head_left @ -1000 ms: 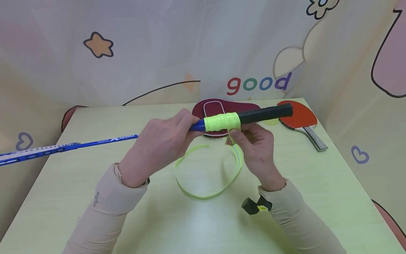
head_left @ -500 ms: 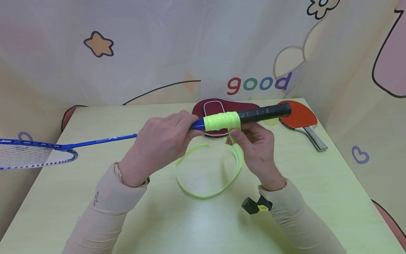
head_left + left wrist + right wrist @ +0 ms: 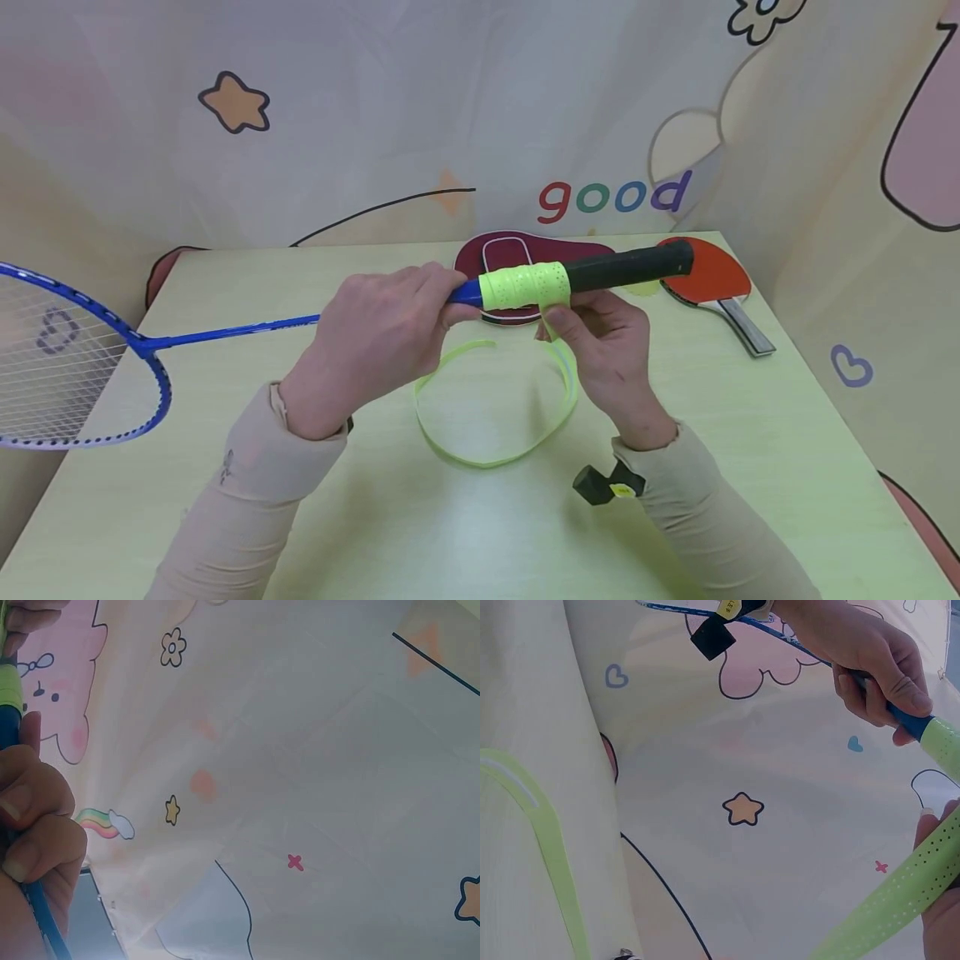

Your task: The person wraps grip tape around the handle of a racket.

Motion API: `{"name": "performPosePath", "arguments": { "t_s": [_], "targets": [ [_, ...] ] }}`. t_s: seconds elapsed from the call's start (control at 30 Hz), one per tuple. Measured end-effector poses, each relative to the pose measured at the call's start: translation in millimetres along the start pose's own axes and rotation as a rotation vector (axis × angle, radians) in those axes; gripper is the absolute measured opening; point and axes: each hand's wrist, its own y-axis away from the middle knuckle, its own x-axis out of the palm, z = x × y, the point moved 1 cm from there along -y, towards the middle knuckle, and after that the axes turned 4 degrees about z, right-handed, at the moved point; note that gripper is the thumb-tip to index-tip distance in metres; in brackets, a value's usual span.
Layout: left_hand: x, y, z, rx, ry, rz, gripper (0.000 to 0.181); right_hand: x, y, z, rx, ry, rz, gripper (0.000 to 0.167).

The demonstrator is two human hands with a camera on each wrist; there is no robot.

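A blue badminton racket (image 3: pixel 240 328) is held above the table, its strung head at the left and its black handle (image 3: pixel 630 267) pointing right. My left hand (image 3: pixel 378 346) grips it at the shaft just before the handle; curled fingers (image 3: pixel 49 791) show in the left wrist view. Yellow-green perforated overgrip tape (image 3: pixel 517 287) is wound round the handle's near-shaft part; the rest is bare black. Just under the last turn my right hand (image 3: pixel 611 358) pinches the tape between thumb and fingers. The loose tape (image 3: pixel 483 464) hangs down in a wide loop over the table.
A dark red paddle case (image 3: pixel 468 254) lies at the back of the table (image 3: pixel 450 542), behind the handle. To its right is a red table tennis bat (image 3: pixel 712 271). A pale yellow round thing (image 3: pixel 642 289) is partly hidden by the handle. A printed curtain (image 3: pixel 360 125) stands behind.
The racket has rolled about its length: its head has turned from nearly edge-on to showing the strings. My hands have stayed almost in place, and the tape still hangs from the handle.
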Motion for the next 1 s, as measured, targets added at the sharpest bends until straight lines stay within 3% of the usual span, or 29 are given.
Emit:
{"name": "performPosePath", "arguments": {
  "t_s": [0.2, 0.33, 0.5, 0.67, 0.87, 1.0],
  "targets": [
    [0.5, -0.1, 0.8, 0.004, 0.004, 0.010, 0.035, 0.1, -0.8, 0.4, -0.007, 0.005, 0.000, 0.019],
    [1.2, 0.9, 0.4, 0.003, 0.047, 0.050, 0.036, 0.2, -0.4, 1.1, -0.004, 0.007, 0.001, 0.020],
    [0.2, 0.4, -1.6, -0.037, 0.094, 0.121, 0.035, 0.8, -0.3, 2.7, -0.012, 0.007, 0.001, 0.021],
    [-0.7, -1.3, -2.9, -0.076, 0.084, 0.148, 0.029, 0.7, -0.3, 2.8, -0.017, -0.008, -0.002, 0.017],
    [-1.2, -2.0, -2.8, -0.066, 0.078, 0.152, 0.032, 0.7, -0.4, 3.4, -0.011, -0.019, -0.003, 0.016],
    [0.0, -1.5, -2.3, -0.047, 0.067, 0.121, 0.032, 0.3, -1.0, 3.8, -0.008, -0.008, 0.001, 0.018]
  ]
}}
